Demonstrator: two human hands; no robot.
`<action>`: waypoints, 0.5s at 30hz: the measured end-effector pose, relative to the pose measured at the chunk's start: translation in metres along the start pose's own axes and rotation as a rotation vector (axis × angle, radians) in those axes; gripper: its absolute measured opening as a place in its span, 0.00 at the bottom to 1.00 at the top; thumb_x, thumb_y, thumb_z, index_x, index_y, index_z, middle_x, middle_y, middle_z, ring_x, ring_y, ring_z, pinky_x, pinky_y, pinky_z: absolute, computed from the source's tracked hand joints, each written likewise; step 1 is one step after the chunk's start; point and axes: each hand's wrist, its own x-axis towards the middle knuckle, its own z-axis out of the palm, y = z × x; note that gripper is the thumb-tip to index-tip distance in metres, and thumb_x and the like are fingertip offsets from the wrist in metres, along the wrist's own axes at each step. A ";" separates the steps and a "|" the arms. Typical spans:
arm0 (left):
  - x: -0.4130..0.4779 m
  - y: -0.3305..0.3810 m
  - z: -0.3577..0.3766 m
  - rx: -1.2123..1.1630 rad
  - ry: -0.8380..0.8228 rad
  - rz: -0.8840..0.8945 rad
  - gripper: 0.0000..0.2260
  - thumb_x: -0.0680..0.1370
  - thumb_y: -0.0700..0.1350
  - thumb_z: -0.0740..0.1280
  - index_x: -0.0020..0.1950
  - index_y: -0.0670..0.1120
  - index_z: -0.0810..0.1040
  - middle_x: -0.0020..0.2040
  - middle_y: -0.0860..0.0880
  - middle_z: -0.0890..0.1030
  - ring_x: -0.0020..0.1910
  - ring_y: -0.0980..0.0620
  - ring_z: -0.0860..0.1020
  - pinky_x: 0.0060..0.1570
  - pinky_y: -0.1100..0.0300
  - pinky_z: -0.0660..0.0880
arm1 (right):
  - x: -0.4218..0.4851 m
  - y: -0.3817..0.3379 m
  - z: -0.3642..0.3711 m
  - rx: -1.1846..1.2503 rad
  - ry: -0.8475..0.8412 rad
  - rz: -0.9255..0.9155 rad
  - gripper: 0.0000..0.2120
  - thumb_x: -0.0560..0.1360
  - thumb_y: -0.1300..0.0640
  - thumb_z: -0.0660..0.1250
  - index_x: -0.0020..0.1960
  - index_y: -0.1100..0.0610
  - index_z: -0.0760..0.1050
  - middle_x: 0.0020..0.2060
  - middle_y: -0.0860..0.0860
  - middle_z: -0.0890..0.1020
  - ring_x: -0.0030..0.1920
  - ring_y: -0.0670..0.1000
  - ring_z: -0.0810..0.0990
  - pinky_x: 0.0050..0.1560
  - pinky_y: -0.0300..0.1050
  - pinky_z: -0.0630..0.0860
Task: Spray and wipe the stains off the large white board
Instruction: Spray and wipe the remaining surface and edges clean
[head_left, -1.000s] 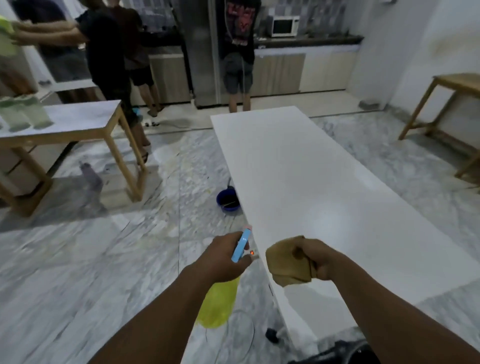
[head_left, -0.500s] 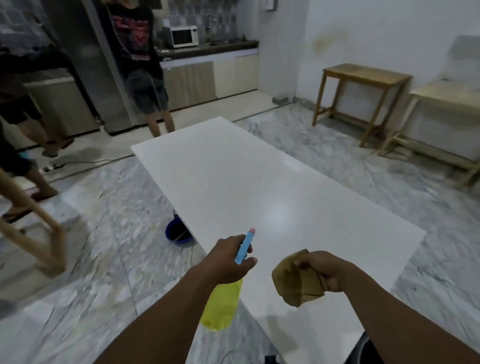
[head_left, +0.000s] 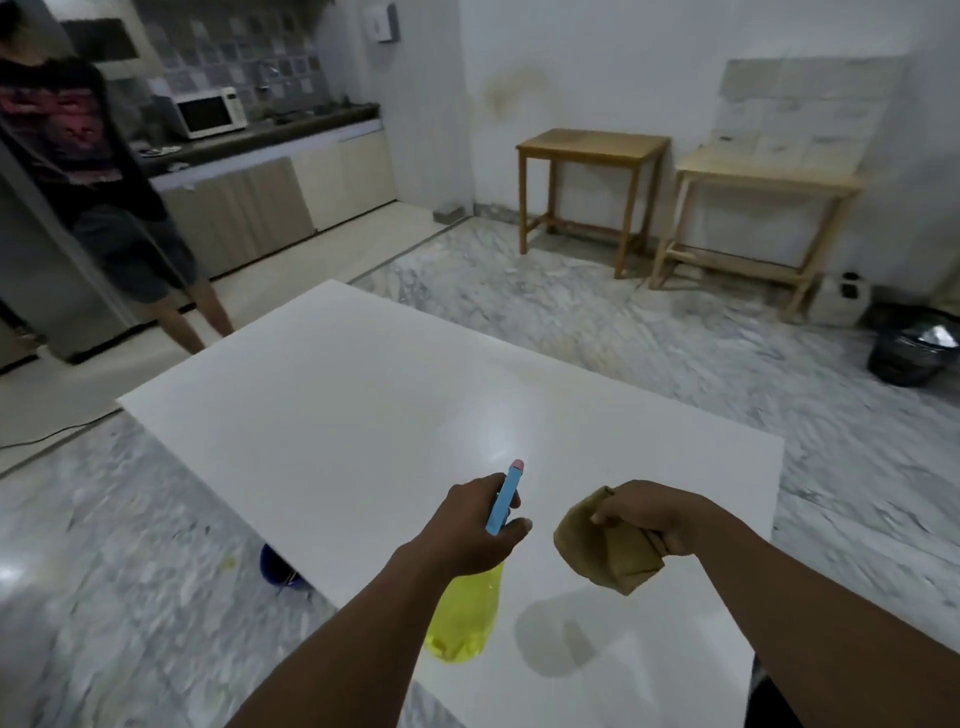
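Note:
The large white board (head_left: 363, 415) lies flat and low over the marble floor, filling the middle of the view. My left hand (head_left: 475, 525) grips a spray bottle (head_left: 465, 618) with a yellow body and a blue trigger head, its nozzle aimed over the board's near part. My right hand (head_left: 654, 512) is closed on a crumpled tan cloth (head_left: 605, 551), held just above the board beside the bottle. A faint yellowish smear shows on the board near its far right edge.
A blue bucket (head_left: 278, 569) sits on the floor under the board's left edge. A person (head_left: 93, 171) stands past the far left corner. Two wooden tables (head_left: 592, 150) line the right wall, with a dark bin (head_left: 909, 353) beyond them. A cable runs along the floor at left.
My view has swung to the right, so the board now sits centred and the wooden tables appear. Both hands have moved over the board, still holding the bottle and the cloth.

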 end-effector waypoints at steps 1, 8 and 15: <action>0.008 0.000 0.002 -0.002 -0.017 0.019 0.17 0.81 0.52 0.72 0.64 0.44 0.78 0.52 0.52 0.78 0.48 0.51 0.80 0.57 0.54 0.81 | 0.001 0.001 -0.004 -0.011 0.016 0.011 0.15 0.71 0.57 0.71 0.57 0.59 0.79 0.53 0.58 0.85 0.54 0.59 0.84 0.57 0.60 0.81; 0.055 0.001 0.016 -0.011 -0.153 0.168 0.17 0.80 0.52 0.72 0.63 0.44 0.77 0.53 0.51 0.79 0.50 0.48 0.82 0.55 0.54 0.82 | -0.003 0.017 -0.010 -0.015 0.136 0.103 0.14 0.71 0.54 0.70 0.55 0.58 0.81 0.52 0.56 0.85 0.53 0.58 0.84 0.58 0.59 0.81; 0.071 -0.017 0.039 -0.051 -0.143 0.296 0.17 0.80 0.51 0.72 0.65 0.44 0.78 0.57 0.50 0.82 0.48 0.52 0.78 0.44 0.67 0.71 | -0.015 0.037 0.008 0.099 0.374 0.085 0.09 0.73 0.60 0.66 0.51 0.60 0.81 0.49 0.57 0.83 0.47 0.55 0.81 0.42 0.46 0.77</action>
